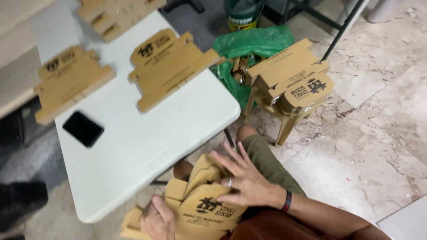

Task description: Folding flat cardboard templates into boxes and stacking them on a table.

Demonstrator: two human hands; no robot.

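Cardboard, brown and die-cut, is what we see most of: a folded carton blank (pixel 202 206) with a black printed logo lies on our lap, just below the white counter (pixel 147 146). Our right hand (pixel 244 178) lies flat on top of it with fingers spread wide and a ring on one finger, pressing rather than closing around anything. Our left hand (pixel 158 220) has its grip curled onto the lower left edge of the same blank, thumb on top. On the counter two flat stacks of similar printed blanks sit apart, one at the left (pixel 69 82) and one nearer the middle (pixel 171 66), with a third stack (pixel 115 15) at the far edge. A black phone (pixel 83 129) lies face down near the left stack. Beside the counter a tan plastic stool (pixel 284 120) carries another pile of blanks (pixel 291 73), logo side up. Behind it a green plastic bag (pixel 253 42) holds cardboard scraps, and a green bucket (pixel 242 13) stands on the marble floor (pixel 373 115); we cannot tell what is in it.
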